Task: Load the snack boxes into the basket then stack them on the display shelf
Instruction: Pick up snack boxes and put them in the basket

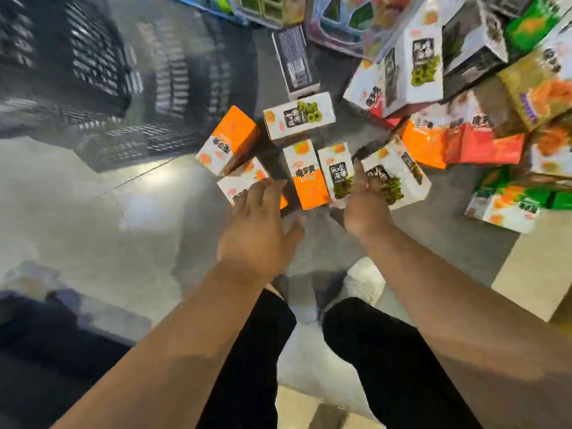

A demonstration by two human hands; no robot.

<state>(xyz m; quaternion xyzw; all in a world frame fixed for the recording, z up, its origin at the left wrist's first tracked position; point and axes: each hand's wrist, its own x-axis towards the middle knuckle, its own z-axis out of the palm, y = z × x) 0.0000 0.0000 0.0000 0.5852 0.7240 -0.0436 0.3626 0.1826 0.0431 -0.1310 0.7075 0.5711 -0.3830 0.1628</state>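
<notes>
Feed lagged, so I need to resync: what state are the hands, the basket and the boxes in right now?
left hand: open, fingers straight, over the white-and-orange box, nothing gripped.
right hand: open, at the green-print box; contact unclear.
basket: blurred, no boxes visible inside.
orange box: tilted.
box pile: jumbled, not yet loaded.
</notes>
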